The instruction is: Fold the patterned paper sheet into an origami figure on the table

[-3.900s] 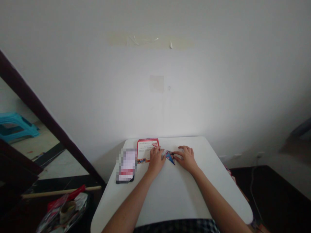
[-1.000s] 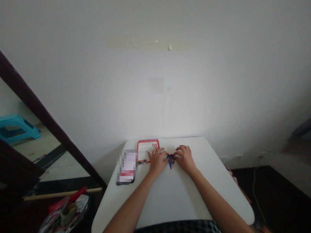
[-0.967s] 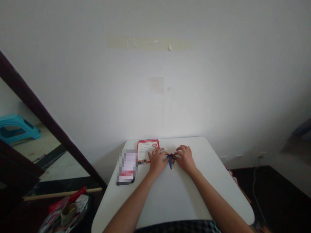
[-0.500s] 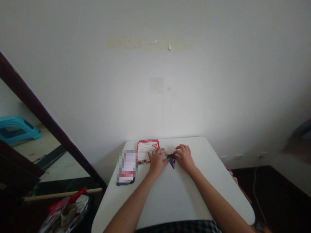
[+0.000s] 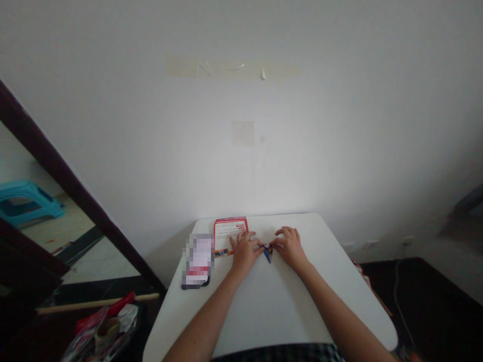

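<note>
A small folded piece of blue patterned paper [image 5: 267, 254] lies on the white table, its narrow point turned toward me. My left hand [image 5: 245, 251] pinches its left side between thumb and index finger, while the other fingers spread over the lower right of a red-bordered printed packet [image 5: 225, 230]. From the right, my right hand [image 5: 290, 246] grips the paper's upper right edge with thumb and index finger; its remaining fingers are curled and raised. My fingertips hide part of the paper's top edge.
A phone [image 5: 198, 261], its screen pixelated, lies left of the packet on the white table [image 5: 271, 311]. Behind stands a white wall [image 5: 320, 125]. On the floor at left is a bin with wrappers [image 5: 109, 332]; a blue stool [image 5: 30, 201] shows at far left.
My right hand has shifted slightly, its fingers a little more raised. The upper part of the paper sits flatter between my fingertips. My left hand stays almost still.
</note>
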`<action>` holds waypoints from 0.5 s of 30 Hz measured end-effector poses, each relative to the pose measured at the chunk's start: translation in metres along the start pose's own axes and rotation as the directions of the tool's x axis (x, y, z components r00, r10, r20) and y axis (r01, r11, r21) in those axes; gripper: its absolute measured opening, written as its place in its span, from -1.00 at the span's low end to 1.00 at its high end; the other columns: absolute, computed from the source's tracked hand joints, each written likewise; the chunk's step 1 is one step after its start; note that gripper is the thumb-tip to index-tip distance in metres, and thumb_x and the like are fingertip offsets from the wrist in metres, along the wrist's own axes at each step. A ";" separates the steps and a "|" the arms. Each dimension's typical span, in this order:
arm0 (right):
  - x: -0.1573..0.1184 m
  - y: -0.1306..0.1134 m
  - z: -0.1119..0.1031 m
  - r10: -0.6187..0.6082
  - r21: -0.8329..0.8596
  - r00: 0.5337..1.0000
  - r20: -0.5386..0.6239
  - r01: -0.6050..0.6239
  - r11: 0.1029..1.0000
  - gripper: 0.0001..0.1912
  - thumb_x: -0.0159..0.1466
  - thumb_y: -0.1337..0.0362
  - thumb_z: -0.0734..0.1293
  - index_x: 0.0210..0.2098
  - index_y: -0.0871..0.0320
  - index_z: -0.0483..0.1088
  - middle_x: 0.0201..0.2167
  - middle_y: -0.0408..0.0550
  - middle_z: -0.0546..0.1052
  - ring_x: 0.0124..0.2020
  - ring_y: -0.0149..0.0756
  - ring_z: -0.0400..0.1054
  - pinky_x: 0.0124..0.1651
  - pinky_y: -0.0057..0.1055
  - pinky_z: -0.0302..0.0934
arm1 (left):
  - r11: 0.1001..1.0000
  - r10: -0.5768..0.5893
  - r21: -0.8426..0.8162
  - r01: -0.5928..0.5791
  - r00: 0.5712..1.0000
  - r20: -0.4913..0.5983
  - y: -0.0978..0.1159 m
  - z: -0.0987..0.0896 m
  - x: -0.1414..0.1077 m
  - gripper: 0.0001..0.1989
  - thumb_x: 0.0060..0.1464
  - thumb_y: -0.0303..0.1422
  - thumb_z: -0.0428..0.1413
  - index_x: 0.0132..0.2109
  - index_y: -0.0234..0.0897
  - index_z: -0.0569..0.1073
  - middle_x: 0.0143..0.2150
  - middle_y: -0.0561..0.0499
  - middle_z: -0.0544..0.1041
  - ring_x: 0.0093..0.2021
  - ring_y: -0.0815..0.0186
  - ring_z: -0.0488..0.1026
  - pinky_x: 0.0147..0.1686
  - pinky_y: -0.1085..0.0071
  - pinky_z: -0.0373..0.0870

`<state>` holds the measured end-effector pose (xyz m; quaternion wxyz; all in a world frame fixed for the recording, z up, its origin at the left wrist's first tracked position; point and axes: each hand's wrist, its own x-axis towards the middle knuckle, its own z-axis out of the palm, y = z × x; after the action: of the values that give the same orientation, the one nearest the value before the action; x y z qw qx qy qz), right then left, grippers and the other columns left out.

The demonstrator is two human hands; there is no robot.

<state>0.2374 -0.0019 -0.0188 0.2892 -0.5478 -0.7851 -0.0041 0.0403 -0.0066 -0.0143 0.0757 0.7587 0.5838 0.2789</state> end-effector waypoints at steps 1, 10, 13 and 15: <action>0.000 -0.001 -0.001 -0.002 -0.010 1.000 0.007 0.002 1.000 -0.85 0.19 0.26 0.40 -0.30 -0.17 0.56 -0.06 -0.08 0.44 0.12 -0.08 0.14 0.27 0.18 -0.16 | 1.000 0.008 0.006 -0.008 1.000 -0.002 0.000 0.000 0.000 -0.90 0.05 -0.16 0.22 -0.26 0.04 0.59 0.15 0.08 0.44 0.26 -0.01 0.11 0.21 -0.40 -0.34; 0.001 -0.008 -0.007 0.009 -0.055 0.998 0.066 -0.005 0.998 -0.84 0.25 0.26 0.34 -0.28 -0.13 0.56 -0.03 -0.09 0.44 0.20 -0.09 0.09 0.30 0.20 -0.25 | 0.997 0.062 0.043 -0.062 0.998 0.008 -0.002 -0.001 0.000 -0.83 0.09 -0.17 0.19 -0.14 0.18 0.58 0.20 0.13 0.40 0.27 0.05 0.13 0.24 -0.36 -0.32; 0.000 -0.010 -0.007 0.019 -0.036 0.998 0.055 -0.018 0.999 -0.82 0.25 0.27 0.33 -0.24 -0.14 0.55 -0.03 -0.07 0.44 0.16 -0.11 0.13 0.30 0.18 -0.20 | 0.996 0.076 0.050 -0.076 0.997 0.010 -0.002 -0.002 0.000 -0.84 0.09 -0.17 0.19 -0.16 0.19 0.58 0.19 0.14 0.42 0.25 0.05 0.14 0.23 -0.38 -0.35; -0.001 -0.011 -0.006 0.019 -0.026 0.999 0.043 -0.018 0.999 -0.79 0.26 0.28 0.32 -0.19 -0.16 0.54 -0.02 -0.06 0.43 0.14 -0.12 0.15 0.29 0.16 -0.18 | 0.993 0.098 0.058 -0.098 0.995 0.010 -0.002 -0.003 -0.001 -0.84 0.10 -0.18 0.18 -0.15 0.20 0.58 0.18 0.16 0.43 0.24 0.06 0.16 0.24 -0.38 -0.37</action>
<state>0.2311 -0.0093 -0.0109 0.2652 -0.5586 -0.7859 0.0002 0.0368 -0.0073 -0.0134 0.0417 0.7893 0.5535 0.2626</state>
